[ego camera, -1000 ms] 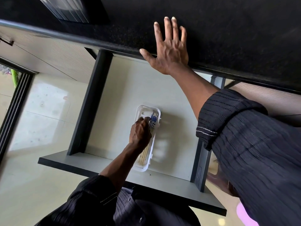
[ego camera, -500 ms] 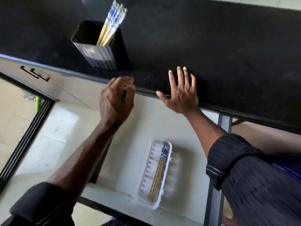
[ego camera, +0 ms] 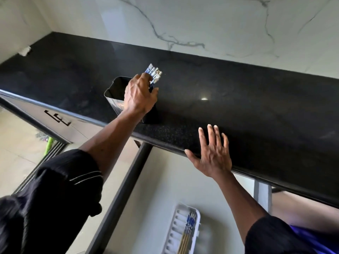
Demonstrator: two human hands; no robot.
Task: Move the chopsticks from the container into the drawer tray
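Note:
A black rectangular container point(ego camera: 114, 90) stands on the black countertop point(ego camera: 238, 99) near its front edge. Several chopsticks with blue-and-white tops point(ego camera: 153, 73) stick out of it. My left hand point(ego camera: 139, 95) is closed around those chopsticks, just above the container's rim. My right hand point(ego camera: 213, 154) lies flat, fingers spread, on the counter's front edge. Below, a white ribbed tray point(ego camera: 176, 228) sits in the open drawer point(ego camera: 165, 180) and holds a few chopsticks point(ego camera: 188, 233).
The drawer's dark side rail point(ego camera: 121, 197) runs down the left of the drawer. A cabinet front with a dark handle point(ego camera: 57, 118) is at the left. A marble wall point(ego camera: 201, 21) backs the counter. Pale floor tiles point(ego camera: 16, 153) lie lower left.
My left hand rose from the tray in the drawer up to the container and closed on the chopsticks there. My view tilted upward. The right hand stayed on the counter edge.

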